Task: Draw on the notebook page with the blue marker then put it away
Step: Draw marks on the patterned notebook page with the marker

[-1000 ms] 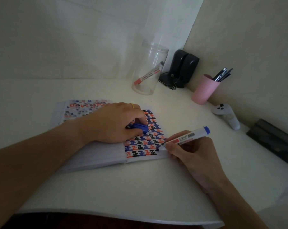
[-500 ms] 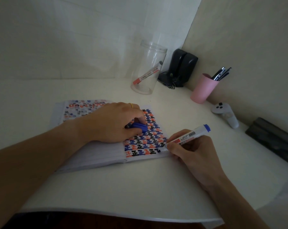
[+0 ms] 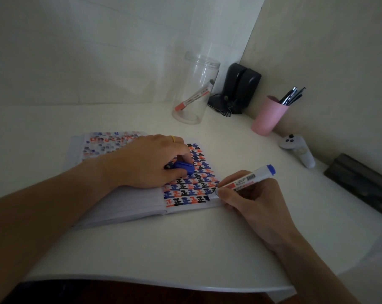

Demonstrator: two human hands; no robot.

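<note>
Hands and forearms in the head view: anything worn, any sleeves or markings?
Both forearms are bare, no sleeves in view. The left hand wears a thin yellow ring on one finger. The right hand shows no jewellery, gloves or markings.

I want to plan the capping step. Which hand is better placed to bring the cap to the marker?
Probably the left hand: its fingers already hold the blue cap over the notebook. The right hand is busy, pressing the blue marker tip to the page.
</note>
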